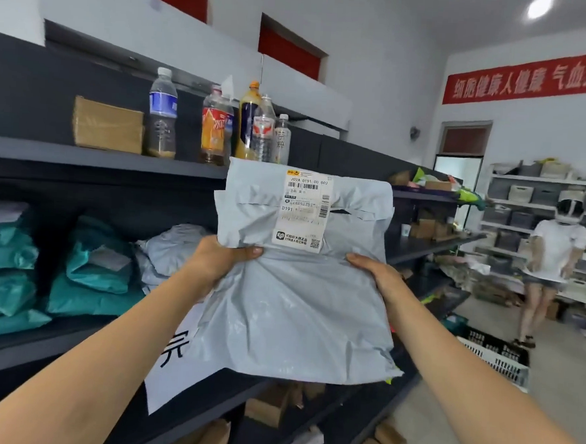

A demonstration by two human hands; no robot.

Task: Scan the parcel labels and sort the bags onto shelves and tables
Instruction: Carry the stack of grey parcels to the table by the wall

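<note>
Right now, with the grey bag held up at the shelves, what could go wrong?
The top of the grey bag is level with the bottles on the upper shelf; pushing forward might topple them.
The left grip and right grip hold only its side edges, so the slick plastic could slip.
A person and a crate occupy the aisle; turning right risks a bump.

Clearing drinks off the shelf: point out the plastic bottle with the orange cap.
The dark, yellow-labelled plastic bottle in the cluster on the dark top shelf; none of the other bottles has an orange cap.
</note>
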